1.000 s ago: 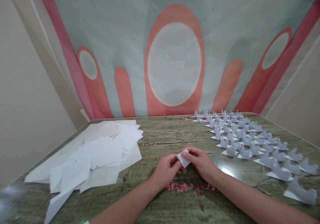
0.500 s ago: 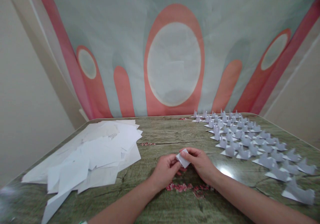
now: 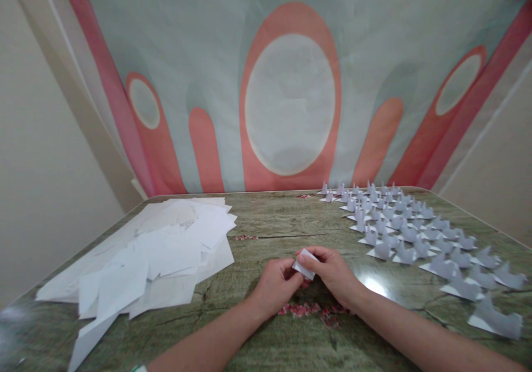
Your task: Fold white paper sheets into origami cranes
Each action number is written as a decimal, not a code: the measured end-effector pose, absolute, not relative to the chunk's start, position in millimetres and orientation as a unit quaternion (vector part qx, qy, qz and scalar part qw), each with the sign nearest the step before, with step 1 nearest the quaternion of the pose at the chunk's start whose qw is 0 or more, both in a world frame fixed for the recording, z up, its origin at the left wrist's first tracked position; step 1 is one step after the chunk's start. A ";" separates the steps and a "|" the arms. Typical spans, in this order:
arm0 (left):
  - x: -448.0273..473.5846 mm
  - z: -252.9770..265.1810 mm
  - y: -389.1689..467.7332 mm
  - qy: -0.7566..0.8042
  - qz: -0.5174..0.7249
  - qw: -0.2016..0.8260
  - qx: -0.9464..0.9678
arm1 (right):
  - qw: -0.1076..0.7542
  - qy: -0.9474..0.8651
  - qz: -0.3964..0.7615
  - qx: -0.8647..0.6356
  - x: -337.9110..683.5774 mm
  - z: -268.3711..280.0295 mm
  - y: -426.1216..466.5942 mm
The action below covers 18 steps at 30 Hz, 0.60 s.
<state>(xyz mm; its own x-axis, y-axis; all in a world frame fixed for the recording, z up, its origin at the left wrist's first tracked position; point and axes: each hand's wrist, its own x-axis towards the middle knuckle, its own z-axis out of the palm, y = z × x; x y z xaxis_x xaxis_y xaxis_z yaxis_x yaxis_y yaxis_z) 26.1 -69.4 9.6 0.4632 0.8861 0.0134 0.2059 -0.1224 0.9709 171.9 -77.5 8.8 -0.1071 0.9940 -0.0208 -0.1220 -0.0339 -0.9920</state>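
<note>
A small folded piece of white paper [image 3: 305,266] is held between my two hands, above the middle of the table near its front. My left hand [image 3: 276,284] pinches its lower left side with thumb and fingers. On its upper right, my right hand [image 3: 334,272] grips it, the thumb pressed on its face and the fingers behind. Some of the fingers behind the paper are hidden. Rows of folded white paper figures [image 3: 409,233] with upright points stand to the right of my right hand.
Loose white paper sheets [image 3: 174,255] lie in an overlapping heap on the left of the wood-patterned table [image 3: 274,217]. One sheet reaches the front left. Behind the table hangs a grey-green backdrop [image 3: 366,45] with coral arches. A bright reflection shows by my right wrist.
The folded paper has tilted slightly in my fingers and shows a wider, flatter face. Both hands stay in nearly the same place, gripping it.
</note>
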 end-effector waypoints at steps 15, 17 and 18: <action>23.0 11.0 -68.3 0.379 0.301 0.570 0.664 | 0.501 -0.483 0.559 -0.451 172.2 8.6 -78.1; 23.0 11.1 -67.6 0.379 0.299 0.583 0.653 | 0.505 -0.480 0.561 -0.447 172.3 8.0 -77.8; 23.0 11.0 -67.2 0.380 0.298 0.588 0.649 | 0.506 -0.479 0.564 -0.444 172.5 7.9 -77.4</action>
<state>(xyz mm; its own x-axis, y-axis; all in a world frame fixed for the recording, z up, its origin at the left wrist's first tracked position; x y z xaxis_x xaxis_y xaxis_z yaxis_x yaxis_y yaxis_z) 23.0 -67.2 11.0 0.5339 0.8435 -0.0591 0.1423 -0.0208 0.9896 172.5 -77.4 7.9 -0.0941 0.9954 -0.0153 -0.1452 -0.0289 -0.9890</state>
